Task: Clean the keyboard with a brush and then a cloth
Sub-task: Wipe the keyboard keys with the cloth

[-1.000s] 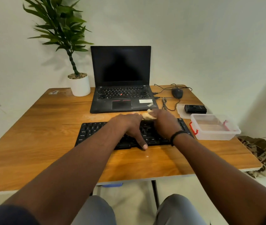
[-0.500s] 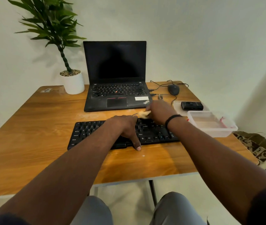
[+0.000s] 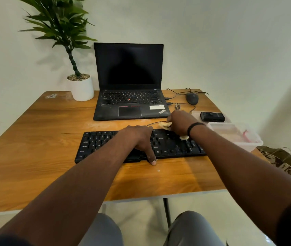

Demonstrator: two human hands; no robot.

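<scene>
A black keyboard lies flat on the wooden table in front of me. My left hand rests palm down on its middle, thumb reaching over the front edge onto the wood. My right hand is at the keyboard's far right edge and holds a small pale yellow cloth bunched under its fingers; a bit of cloth also shows below the wrist. No brush is visible.
An open black laptop stands behind the keyboard, a potted plant to its left. A mouse with cables, a small black device and a clear plastic box sit on the right.
My right hand with the cloth has slid from the keyboard's middle toward its far right corner. My left hand has stayed on the keys.
</scene>
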